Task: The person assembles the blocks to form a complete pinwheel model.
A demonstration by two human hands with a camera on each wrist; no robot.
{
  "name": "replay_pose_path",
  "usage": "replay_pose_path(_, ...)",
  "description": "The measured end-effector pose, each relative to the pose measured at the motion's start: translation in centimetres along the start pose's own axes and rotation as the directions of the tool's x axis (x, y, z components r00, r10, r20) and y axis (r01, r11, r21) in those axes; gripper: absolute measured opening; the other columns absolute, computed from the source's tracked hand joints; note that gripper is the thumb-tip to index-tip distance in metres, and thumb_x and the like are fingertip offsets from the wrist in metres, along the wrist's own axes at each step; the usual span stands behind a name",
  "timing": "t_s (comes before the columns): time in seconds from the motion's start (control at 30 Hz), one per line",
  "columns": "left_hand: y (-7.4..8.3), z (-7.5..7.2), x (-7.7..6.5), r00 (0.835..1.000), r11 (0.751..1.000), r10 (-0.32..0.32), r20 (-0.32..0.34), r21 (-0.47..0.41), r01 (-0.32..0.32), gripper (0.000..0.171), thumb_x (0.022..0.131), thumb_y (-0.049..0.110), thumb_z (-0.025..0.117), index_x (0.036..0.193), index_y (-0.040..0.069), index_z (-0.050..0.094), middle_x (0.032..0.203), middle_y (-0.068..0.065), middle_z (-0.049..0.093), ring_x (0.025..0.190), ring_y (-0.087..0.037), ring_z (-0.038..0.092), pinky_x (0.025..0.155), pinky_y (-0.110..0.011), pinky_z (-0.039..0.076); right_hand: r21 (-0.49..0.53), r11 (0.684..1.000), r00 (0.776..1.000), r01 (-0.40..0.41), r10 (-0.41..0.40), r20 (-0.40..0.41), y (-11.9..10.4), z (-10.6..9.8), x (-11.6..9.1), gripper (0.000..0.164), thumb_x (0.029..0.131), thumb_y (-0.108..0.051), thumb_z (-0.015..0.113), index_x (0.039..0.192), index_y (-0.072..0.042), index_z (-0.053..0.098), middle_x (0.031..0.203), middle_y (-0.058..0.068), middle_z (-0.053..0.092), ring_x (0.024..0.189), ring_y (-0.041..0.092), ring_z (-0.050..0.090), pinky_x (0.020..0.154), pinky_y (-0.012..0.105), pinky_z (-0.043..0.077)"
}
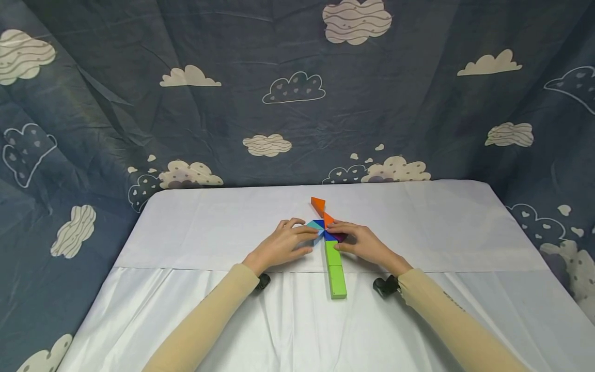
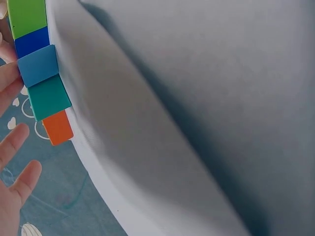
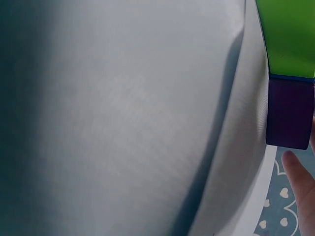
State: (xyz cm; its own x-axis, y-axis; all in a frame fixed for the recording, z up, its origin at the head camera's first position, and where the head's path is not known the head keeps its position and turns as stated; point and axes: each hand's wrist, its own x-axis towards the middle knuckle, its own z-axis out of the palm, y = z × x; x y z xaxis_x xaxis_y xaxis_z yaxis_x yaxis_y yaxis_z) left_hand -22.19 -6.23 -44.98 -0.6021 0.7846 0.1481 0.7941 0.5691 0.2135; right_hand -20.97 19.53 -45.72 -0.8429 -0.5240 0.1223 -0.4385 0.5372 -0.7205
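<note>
Colored blocks form a pinwheel-like shape on the white-covered table. Two green blocks [image 1: 337, 281] make a straight stem pointing toward me. Above the stem, a light blue block [image 2: 39, 66], a teal block [image 2: 50, 97], dark blue pieces [image 1: 318, 223] and a purple block [image 3: 290, 113] cluster round a center. Orange triangular blocks [image 1: 318, 205] reach out at the far side. My left hand [image 1: 284, 243] touches the cluster's left side with outstretched fingertips, other fingers spread. From the right, my right hand [image 1: 364, 244] rests its fingers by the purple and orange blocks, thumb beside the upper green block.
A white cloth [image 1: 186, 315] covers the table, with a raised fold line [image 1: 176, 268] running across it. Behind the table's far edge hangs a dark curtain [image 1: 223, 124] with cloud prints. Small black devices [image 1: 386, 285] sit at both wrists.
</note>
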Motion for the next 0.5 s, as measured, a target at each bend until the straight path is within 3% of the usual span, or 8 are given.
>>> replay_pose_path(0.27,-0.2,-0.5,0.5,1.0,0.997,-0.02,0.004,-0.069,0.02,0.042,0.096,0.03,0.06,0.134,0.012,0.058,0.136,0.0,0.054,0.128,-0.023,0.041,0.103,-0.044,0.033,0.012,1.0,1.0,0.005,-0.005,-0.003,0.1,0.0,0.0,0.044,0.086,-0.014,0.072,0.128,-0.005,0.061,0.136,0.01,0.054,0.134,0.033,0.036,0.109,0.053,0.026)
replay_pose_path(0.5,-1.4,-1.4,1.9,0.997,0.985,-0.077,-0.03,-0.159,0.072,0.039,0.095,0.026,0.062,0.131,0.01,0.06,0.136,-0.003,0.053,0.127,-0.021,0.044,0.106,-0.043,0.034,0.002,1.0,1.0,-0.008,0.008,-0.004,0.1,0.0,0.0,0.045,0.085,-0.014,0.072,0.129,-0.006,0.061,0.136,0.011,0.053,0.134,0.034,0.036,0.109,0.054,0.026)
